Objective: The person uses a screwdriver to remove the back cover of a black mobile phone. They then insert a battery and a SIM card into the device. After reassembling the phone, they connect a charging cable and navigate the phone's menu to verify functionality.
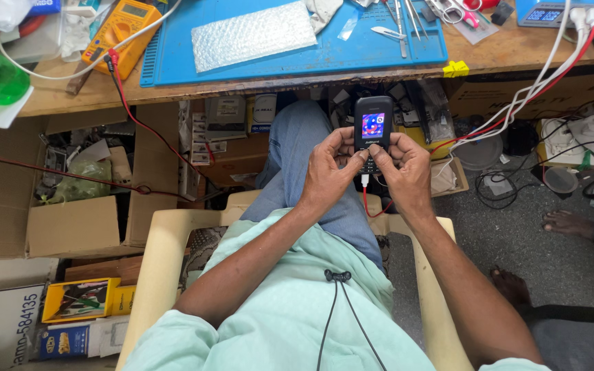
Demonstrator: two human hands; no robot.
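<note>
A small black keypad phone (372, 127) with a lit colour screen is held upright over my lap. My left hand (327, 172) grips its left side with the thumb on the keypad. My right hand (405, 172) grips the right side, its thumb also on the keys. A red and white cable (366, 196) is plugged into the phone's bottom and hangs down between my hands. I sit in a cream plastic chair (163, 254), in jeans and a pale green shirt.
A wooden workbench (510, 51) ahead carries a blue mat (352, 48), a bubble-wrap sheet (256, 34), tweezers (400, 27) and a yellow multimeter (122, 31). Cardboard boxes (70, 227) of parts sit under and left. Another person's bare feet (572, 223) are at right.
</note>
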